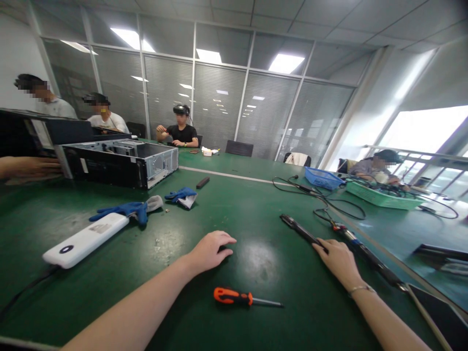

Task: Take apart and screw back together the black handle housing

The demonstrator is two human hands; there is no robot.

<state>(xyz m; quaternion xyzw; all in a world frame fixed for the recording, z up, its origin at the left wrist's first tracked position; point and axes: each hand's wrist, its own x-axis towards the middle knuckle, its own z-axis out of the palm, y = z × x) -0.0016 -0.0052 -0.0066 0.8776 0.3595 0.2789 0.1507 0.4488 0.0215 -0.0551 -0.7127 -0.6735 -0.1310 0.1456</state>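
Observation:
My left hand [211, 249] is over the middle of the green table [244, 326], its fingers apart and holding nothing. My right hand [337, 258] has its fingers closed on the near end of a long black tool [300, 227], which points away to the upper left. An orange and black screwdriver [234, 296] lies in front of me, its shaft to the right. Beyond my left hand are a blue and grey glove [131, 210] and another crumpled one [183, 196].
A white device [87, 239] with a cable lies left. Behind it stands an open black computer case [109, 168]. A blue basket [323, 179], a green basket [380, 196] and loose cables are at the right. Several people sit around; another person's hand [32, 168] is far left.

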